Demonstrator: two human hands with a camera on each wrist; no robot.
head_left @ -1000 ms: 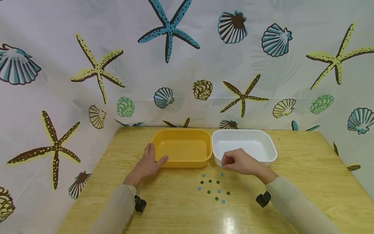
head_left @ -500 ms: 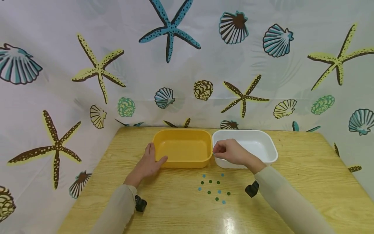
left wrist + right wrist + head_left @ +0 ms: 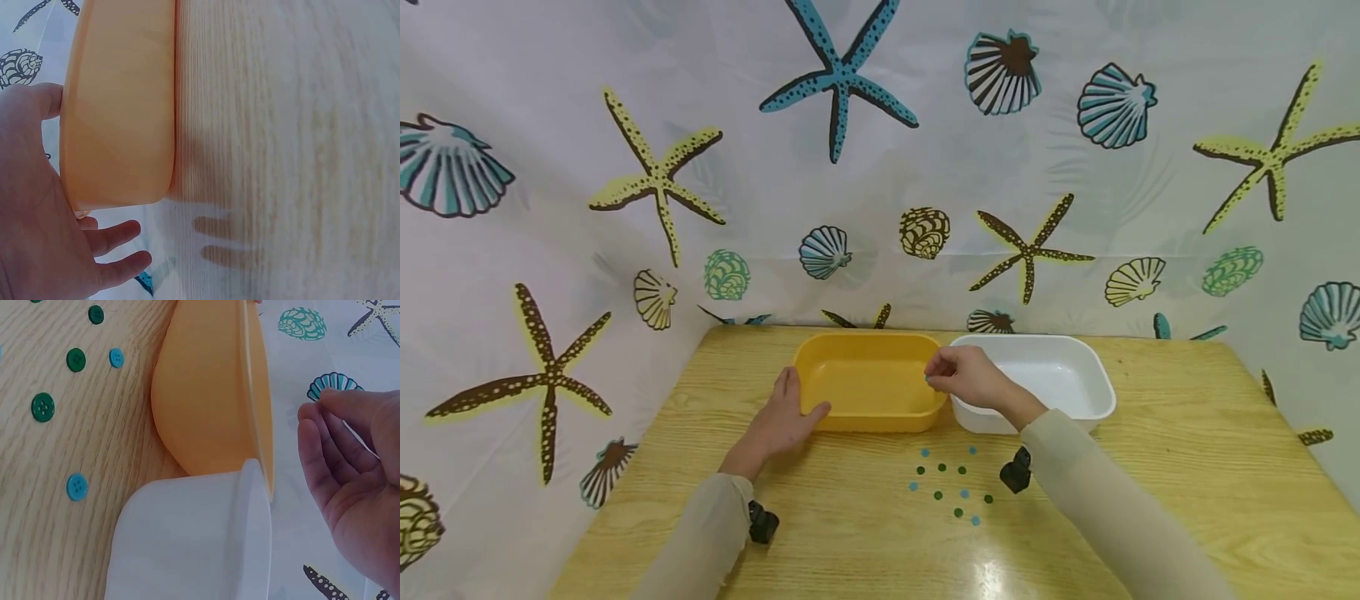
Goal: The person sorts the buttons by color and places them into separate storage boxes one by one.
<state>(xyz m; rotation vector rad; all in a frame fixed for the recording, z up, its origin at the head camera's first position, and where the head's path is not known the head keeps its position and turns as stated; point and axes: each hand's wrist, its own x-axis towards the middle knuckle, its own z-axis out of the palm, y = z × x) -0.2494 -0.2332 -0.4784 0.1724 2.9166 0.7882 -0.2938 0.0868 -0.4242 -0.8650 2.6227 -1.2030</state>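
In the head view my right hand is over the yellow container's right end, near the white container. Its thumb and fingertips pinch a small blue button; only a blue speck shows, and the right wrist view does not reveal it. My left hand rests on the yellow container at its near left corner. The left wrist view shows the thumb over the rim, while other fingers stretch loosely past the end wall. Several green buttons and blue buttons lie on the table.
The white container stands right beside the yellow one. Both sit toward the back of the wooden table. Behind them hangs a cloth printed with starfish and shells. Black wrist cameras are strapped to both forearms.
My right hand has moved left across the white container to the yellow container's right end, carrying the blue button. My left hand has stayed on the yellow container.
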